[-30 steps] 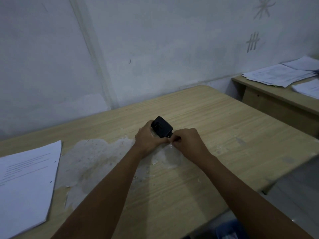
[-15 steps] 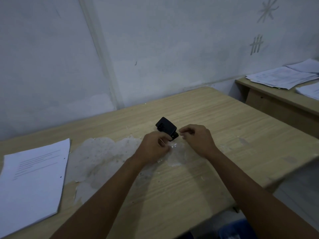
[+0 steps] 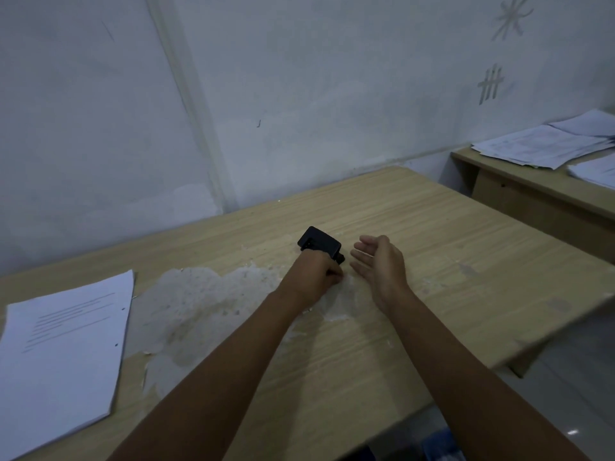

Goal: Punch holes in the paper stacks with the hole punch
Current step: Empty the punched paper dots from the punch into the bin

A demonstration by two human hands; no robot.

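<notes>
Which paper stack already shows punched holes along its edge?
The paper stack on the near desk's left; two holes mark its right edge. The side-desk papers show none.

Two bare forearms reach in from the bottom edge, slim and uncovered along their whole visible length, with no sleeve or cuff showing. The left hand (image 3: 314, 276) and right hand (image 3: 379, 266) carry no visible glove, ring, watch or band.
</notes>
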